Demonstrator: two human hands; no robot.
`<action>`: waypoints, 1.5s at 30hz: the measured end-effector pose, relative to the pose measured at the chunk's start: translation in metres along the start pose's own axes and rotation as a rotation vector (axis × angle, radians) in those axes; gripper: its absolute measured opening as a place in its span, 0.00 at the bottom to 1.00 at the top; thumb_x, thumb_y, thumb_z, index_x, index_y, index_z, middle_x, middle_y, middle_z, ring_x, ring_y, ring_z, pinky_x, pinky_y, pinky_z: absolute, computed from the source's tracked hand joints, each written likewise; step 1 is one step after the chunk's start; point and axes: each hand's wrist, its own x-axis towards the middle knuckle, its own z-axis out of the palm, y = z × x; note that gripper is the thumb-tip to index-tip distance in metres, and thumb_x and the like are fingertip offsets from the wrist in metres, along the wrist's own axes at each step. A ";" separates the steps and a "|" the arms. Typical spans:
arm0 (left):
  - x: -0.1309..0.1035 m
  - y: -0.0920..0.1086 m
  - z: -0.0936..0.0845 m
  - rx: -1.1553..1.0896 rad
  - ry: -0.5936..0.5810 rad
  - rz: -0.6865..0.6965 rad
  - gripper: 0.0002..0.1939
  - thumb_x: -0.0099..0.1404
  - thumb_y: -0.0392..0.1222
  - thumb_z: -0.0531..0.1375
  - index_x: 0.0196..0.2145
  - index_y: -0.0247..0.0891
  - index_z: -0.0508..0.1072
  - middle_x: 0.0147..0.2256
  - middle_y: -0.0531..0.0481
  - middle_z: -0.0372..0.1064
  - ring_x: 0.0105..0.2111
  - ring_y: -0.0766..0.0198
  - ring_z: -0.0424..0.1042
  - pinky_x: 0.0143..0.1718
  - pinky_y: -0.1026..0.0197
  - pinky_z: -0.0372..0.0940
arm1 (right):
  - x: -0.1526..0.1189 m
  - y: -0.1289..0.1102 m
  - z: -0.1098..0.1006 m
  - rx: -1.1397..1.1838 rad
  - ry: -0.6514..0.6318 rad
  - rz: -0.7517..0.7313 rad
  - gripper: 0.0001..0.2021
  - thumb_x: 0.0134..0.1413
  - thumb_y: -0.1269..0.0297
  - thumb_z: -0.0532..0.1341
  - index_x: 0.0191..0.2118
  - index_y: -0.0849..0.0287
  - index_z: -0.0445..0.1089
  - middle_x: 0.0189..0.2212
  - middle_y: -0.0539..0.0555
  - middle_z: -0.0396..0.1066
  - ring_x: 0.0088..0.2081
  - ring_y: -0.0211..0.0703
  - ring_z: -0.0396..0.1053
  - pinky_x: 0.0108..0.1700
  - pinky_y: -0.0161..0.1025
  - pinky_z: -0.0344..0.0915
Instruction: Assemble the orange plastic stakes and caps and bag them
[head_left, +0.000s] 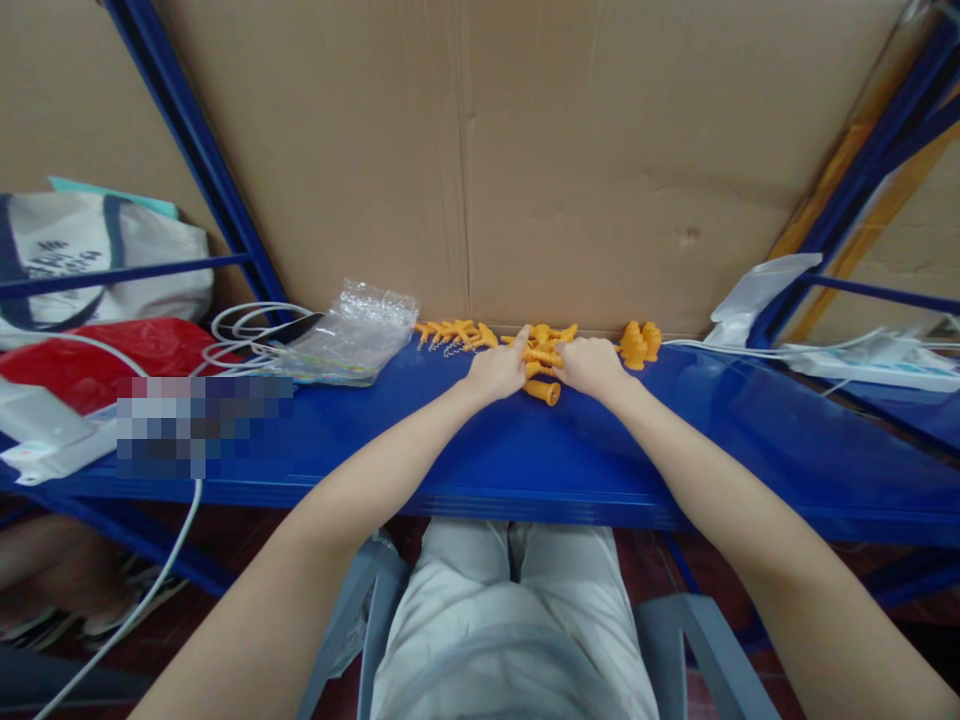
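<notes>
A loose pile of orange plastic pieces (543, 355) lies at the back of the blue table, between my two hands. My left hand (498, 372) is at the pile's left side, one finger pointing up and the others curled. From the right, my right hand (591, 366) reaches in with its fingers bent against the pieces. What either hand holds is hidden. Just in front of the pile lies an orange cylindrical piece (541, 392). Left of my hands is a row of orange-handled corkscrews (450, 335) with metal spirals. More orange pieces (639, 345) stand upright to the right.
Clear plastic bags (352, 335) and coiled white cables (251, 335) lie on the left, near a red bag (112, 360). A white power strip (877, 365) is at right. Cardboard (562, 170) walls the back; blue posts (199, 150) frame the table (600, 460).
</notes>
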 end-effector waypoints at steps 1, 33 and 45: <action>0.000 0.000 0.000 0.001 0.003 -0.001 0.35 0.72 0.42 0.48 0.72 0.36 0.41 0.50 0.37 0.76 0.50 0.50 0.76 0.48 0.54 0.68 | 0.000 0.000 0.000 0.000 0.002 0.003 0.19 0.65 0.61 0.52 0.50 0.66 0.74 0.42 0.71 0.78 0.47 0.60 0.76 0.43 0.45 0.69; 0.002 -0.006 0.001 0.024 0.031 -0.061 0.34 0.71 0.40 0.49 0.71 0.29 0.45 0.49 0.33 0.76 0.49 0.48 0.76 0.48 0.52 0.68 | -0.002 -0.003 -0.005 0.015 -0.007 -0.156 0.16 0.68 0.63 0.52 0.50 0.68 0.71 0.47 0.70 0.76 0.52 0.59 0.72 0.50 0.46 0.56; 0.002 -0.003 -0.002 -0.031 -0.008 -0.096 0.32 0.70 0.41 0.49 0.69 0.27 0.53 0.55 0.33 0.72 0.55 0.49 0.72 0.53 0.55 0.66 | 0.000 0.001 0.000 -0.031 0.141 -0.145 0.11 0.65 0.65 0.58 0.49 0.65 0.70 0.45 0.68 0.76 0.49 0.58 0.70 0.43 0.44 0.51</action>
